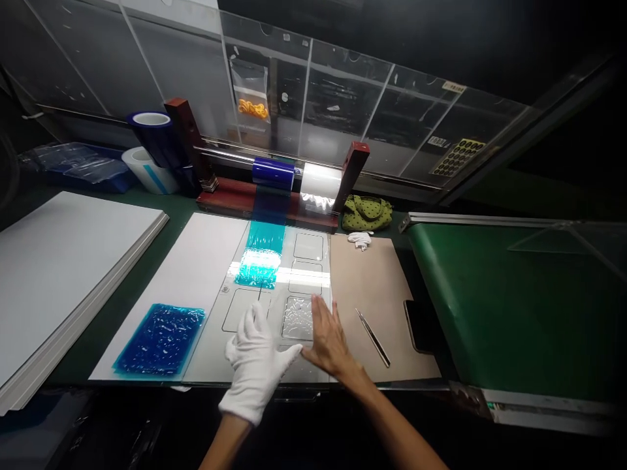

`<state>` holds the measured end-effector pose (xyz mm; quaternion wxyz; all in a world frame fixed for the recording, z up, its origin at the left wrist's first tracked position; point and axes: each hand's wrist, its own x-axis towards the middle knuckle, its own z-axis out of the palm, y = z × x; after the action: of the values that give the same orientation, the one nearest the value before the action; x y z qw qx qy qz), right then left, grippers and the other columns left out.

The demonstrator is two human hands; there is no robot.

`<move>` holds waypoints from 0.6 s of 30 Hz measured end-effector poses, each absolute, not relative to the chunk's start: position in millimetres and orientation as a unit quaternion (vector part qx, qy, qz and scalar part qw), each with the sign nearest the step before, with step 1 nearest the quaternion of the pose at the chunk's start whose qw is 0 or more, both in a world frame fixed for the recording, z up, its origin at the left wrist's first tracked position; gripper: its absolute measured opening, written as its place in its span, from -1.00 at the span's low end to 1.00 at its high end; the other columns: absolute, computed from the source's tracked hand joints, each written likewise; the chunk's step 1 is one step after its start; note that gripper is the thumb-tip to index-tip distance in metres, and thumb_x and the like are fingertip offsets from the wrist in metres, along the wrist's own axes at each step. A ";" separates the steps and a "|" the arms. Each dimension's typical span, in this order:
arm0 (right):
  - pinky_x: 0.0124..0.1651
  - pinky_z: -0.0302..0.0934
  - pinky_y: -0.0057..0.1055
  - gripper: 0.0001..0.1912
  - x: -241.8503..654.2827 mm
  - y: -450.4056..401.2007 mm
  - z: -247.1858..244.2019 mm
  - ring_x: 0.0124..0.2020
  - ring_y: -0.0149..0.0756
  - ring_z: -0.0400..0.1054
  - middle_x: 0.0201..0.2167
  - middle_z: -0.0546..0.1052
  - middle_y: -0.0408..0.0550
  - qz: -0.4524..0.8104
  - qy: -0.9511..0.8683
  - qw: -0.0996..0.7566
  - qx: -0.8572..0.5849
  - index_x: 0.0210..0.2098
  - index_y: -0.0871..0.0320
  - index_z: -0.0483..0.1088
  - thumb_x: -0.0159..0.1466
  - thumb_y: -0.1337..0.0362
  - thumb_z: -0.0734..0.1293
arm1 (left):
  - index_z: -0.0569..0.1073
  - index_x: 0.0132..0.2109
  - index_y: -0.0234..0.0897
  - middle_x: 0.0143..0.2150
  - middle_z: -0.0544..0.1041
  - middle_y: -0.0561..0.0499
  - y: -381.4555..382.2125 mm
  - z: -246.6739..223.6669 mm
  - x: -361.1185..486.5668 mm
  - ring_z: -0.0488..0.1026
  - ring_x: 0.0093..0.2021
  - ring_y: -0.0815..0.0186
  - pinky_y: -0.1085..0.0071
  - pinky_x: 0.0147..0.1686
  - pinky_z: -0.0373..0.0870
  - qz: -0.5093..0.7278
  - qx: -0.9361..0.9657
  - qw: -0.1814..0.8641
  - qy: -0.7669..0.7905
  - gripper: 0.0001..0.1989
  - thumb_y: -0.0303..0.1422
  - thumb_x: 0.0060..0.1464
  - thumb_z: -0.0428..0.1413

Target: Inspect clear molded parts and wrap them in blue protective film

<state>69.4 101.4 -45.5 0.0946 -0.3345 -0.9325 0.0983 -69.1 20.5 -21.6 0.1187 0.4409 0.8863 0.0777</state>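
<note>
Currently both grips are spread, pinching nothing: the white-gloved left hand [257,362] hovers over a printed white panel [210,356], just below a teal film strip [262,254], while the bare right hand [328,336] reaches over the edge of a crinkled clear film patch [297,318] on that panel.

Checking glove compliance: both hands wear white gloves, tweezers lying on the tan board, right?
Not quite: only the left hand wears a white glove; the right hand is bare, as the head view shows. Tweezers on the tan board are as you said.
</note>
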 end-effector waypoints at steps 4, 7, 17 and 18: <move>0.30 -0.40 0.16 0.13 81.9 172.9 -59.2 0.33 0.07 -0.22 0.28 0.00 0.39 0.051 -0.949 0.085 -0.300 0.30 0.47 -0.49 0.08 0.18 0.36 | -0.22 0.32 -0.58 0.23 0.11 -0.48 -11.9 -48.1 -80.8 0.18 0.12 -0.14 0.00 -0.01 0.15 0.069 0.397 0.050 0.914 0.09 0.08 -0.14 0.01; 0.30 -0.46 0.17 0.08 82.2 211.6 -71.0 0.34 0.05 -0.22 0.29 0.00 0.36 0.031 -0.960 0.074 -0.269 0.31 0.45 -0.49 0.12 0.20 0.34 | -0.16 0.30 -0.65 0.19 0.16 -0.47 -36.6 -64.4 -78.0 0.22 0.07 -0.12 0.08 -0.09 0.22 0.033 0.372 0.056 0.926 0.04 0.04 -0.12 -0.01; 0.31 -0.54 0.12 0.09 73.5 241.7 -91.8 0.34 0.02 -0.22 0.29 0.01 0.34 0.032 -0.970 0.055 -0.234 0.31 0.46 -0.44 0.09 0.22 0.36 | -0.03 0.29 -0.57 0.15 0.23 -0.34 -53.3 -82.2 -49.2 0.24 0.03 -0.05 0.17 -0.15 0.25 -0.039 0.285 0.085 0.954 -0.04 0.02 -0.09 0.03; 0.31 -0.54 0.12 0.08 72.8 242.1 -92.3 0.34 0.02 -0.22 0.29 0.01 0.34 0.033 -0.971 0.056 -0.232 0.31 0.46 -0.44 0.08 0.23 0.36 | -0.04 0.29 -0.56 0.15 0.23 -0.33 -51.3 -81.7 -49.0 0.24 0.03 -0.04 0.16 -0.14 0.25 -0.040 0.282 0.088 0.955 -0.04 0.02 -0.09 0.04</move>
<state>72.8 242.1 -92.3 0.0560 -0.2320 -0.9706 0.0327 -49.0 -51.3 -81.7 0.0881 0.2818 0.9546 -0.0401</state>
